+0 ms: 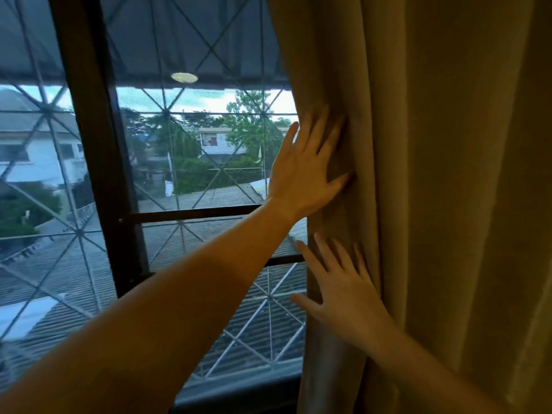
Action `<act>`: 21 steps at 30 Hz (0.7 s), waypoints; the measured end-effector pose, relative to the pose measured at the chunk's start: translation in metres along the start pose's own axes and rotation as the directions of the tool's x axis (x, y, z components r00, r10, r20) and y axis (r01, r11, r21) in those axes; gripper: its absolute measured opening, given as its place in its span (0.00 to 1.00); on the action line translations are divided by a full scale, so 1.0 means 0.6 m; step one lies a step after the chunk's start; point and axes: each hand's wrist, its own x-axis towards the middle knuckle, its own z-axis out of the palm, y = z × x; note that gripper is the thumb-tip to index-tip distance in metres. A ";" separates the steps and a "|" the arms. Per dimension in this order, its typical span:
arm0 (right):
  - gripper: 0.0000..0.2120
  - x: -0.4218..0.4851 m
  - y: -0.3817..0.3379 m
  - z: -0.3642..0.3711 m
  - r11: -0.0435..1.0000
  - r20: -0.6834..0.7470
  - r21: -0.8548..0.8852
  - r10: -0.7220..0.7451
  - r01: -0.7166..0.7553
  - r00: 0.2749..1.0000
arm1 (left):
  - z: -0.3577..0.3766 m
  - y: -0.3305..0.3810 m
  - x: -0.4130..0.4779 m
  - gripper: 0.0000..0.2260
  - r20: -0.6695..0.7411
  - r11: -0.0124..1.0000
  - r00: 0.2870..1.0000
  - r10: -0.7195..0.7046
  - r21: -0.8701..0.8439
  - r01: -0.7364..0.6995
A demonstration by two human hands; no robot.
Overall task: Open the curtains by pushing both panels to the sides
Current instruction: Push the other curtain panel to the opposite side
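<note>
The right curtain panel is beige and hangs in thick folds over the right half of the view, its inner edge at the window's right side. My left hand lies flat against that edge at mid height, fingers spread and pointing up and right. Lower down, my right hand rests flat on the same edge, fingers apart. Neither hand grips the cloth. No left panel is in view.
The window fills the left and middle, with a dark vertical frame post and horizontal bars. A white diamond-pattern grille sits behind the glass. Roofs, houses and trees lie outside. The sill runs along the bottom.
</note>
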 end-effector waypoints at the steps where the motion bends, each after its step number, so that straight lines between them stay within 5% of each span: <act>1: 0.44 -0.006 0.016 -0.004 1.000 0.003 -0.001 0.006 -0.006 1.000 | 0.005 0.013 0.005 0.42 0.010 1.000 1.000 -0.005 0.001 0.005; 21: 0.45 -0.032 0.258 -0.018 0.968 -0.015 -0.109 0.225 -0.226 0.974 | 0.167 0.189 0.127 0.54 0.038 0.982 0.991 0.128 -0.148 -0.121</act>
